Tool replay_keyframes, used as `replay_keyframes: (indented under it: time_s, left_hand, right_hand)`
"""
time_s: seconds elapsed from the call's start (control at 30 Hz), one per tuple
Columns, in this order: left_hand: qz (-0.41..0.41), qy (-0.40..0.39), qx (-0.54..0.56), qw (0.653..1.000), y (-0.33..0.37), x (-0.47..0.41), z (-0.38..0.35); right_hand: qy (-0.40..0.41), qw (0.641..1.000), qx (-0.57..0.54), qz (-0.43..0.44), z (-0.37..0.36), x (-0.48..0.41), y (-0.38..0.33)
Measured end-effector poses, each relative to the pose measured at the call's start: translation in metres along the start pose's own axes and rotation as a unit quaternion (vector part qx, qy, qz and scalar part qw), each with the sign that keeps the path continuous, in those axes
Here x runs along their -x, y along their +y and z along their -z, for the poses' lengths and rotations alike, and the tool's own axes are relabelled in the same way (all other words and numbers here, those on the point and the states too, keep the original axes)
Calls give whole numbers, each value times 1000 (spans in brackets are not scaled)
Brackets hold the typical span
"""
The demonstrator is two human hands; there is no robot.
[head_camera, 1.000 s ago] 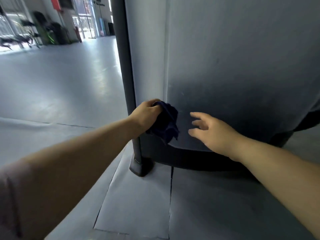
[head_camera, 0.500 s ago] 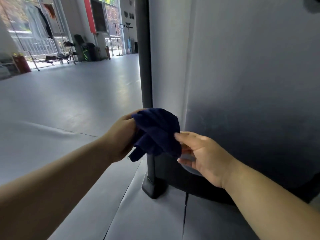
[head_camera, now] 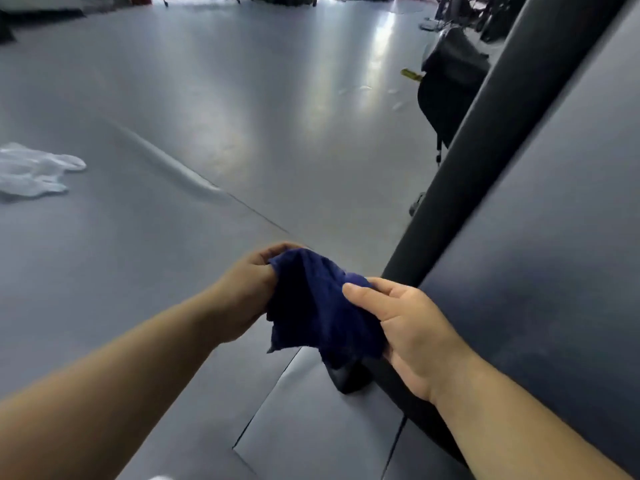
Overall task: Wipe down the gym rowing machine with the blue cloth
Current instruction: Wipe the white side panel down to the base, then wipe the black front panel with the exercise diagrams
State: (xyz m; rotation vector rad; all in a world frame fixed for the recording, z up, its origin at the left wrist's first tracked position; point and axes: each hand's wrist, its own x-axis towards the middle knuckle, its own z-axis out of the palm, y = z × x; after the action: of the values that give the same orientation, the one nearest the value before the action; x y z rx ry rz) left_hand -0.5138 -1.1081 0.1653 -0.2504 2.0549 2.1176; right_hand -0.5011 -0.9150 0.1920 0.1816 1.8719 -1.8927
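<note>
A dark blue cloth (head_camera: pixel 318 306) hangs crumpled between both my hands, in front of me and above the floor. My left hand (head_camera: pixel 247 292) grips its left upper edge with curled fingers. My right hand (head_camera: pixel 405 327) holds its right side, thumb lying on top of the fabric. To the right rises the rowing machine's large grey panel (head_camera: pixel 540 271) with a black upright post (head_camera: pixel 460 168) along its left edge. The cloth is off the panel, just left of the post's foot (head_camera: pixel 349 379).
Grey gym floor (head_camera: pixel 207 133) stretches away to the left and ahead, with seams and a raised ridge. A white plastic bag (head_camera: pixel 31 171) lies at the far left. A black bag or seat (head_camera: pixel 446 84) stands behind the post. More equipment lines the far wall.
The cloth came off the panel and my right hand took hold of it. My view swung left and tilted, so the panel now leans across the right side.
</note>
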Motion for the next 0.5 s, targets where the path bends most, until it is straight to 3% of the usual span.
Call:
replay_keyframes:
  time_s: [0.27, 0.33, 0.5]
  left_hand:
    - [43, 24, -63, 997, 235, 50, 129]
    - [80, 28, -22, 996, 288, 60, 168]
    - [89, -97, 149, 980, 410, 72, 244]
  right_hand:
    - [-4, 998, 39, 52, -121, 32, -238]
    - [3, 998, 25, 64, -156, 40, -300]
    - [48, 989, 41, 134, -216, 58, -431]
